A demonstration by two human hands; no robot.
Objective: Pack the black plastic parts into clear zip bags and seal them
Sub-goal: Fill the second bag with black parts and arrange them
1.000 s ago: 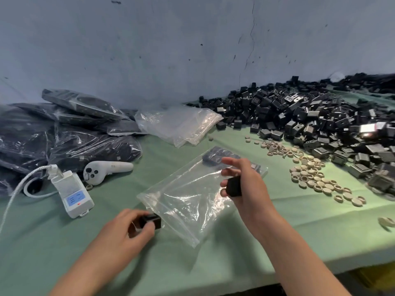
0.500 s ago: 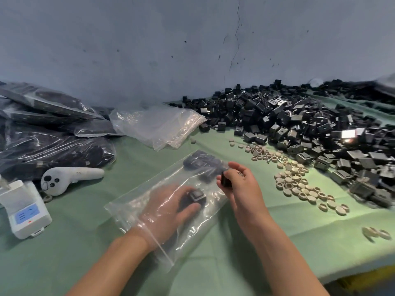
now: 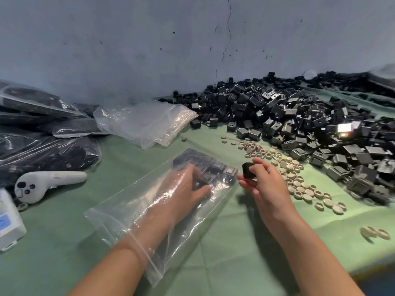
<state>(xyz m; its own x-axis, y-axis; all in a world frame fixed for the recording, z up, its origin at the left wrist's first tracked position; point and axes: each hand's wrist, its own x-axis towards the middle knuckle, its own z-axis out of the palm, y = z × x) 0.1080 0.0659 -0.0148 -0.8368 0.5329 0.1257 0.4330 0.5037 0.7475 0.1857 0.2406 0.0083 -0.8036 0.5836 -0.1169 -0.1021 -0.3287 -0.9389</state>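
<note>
Surface: table [image 3: 235,263] covered in green cloth, creased, its edge visible at lower right. Behind it stood a grey-blue wall [image 3: 128,50], scuffed, with a thin vertical crack [image 3: 227,39].

Surroundings: a heap of black plastic parts [image 3: 299,116] was banked against the wall across the right half of the table. Beige rings [image 3: 292,178] lay scattered along its near edge, just beside the right hand. A slack stack of empty clear bags [image 3: 145,122] lay centre-left by the wall. Filled bags [image 3: 42,150] of dark parts were piled at far left. In front of them lay a white controller [image 3: 49,180], and a white device [image 3: 8,223] sat cut off by the left edge.

Work area: the clear zip bag [image 3: 119,212] lay flat at table centre, mouth towards the person. The left hand [image 3: 181,189] was inside it up to the wrist, fingers bent around a second black part [image 3: 201,182], blurred by the film. Packed parts [image 3: 205,162] sat at the bag's far end.

The right hand [image 3: 267,189] hovered just right of the bag, pinching a black part [image 3: 248,170] between thumb and fingertips.
</note>
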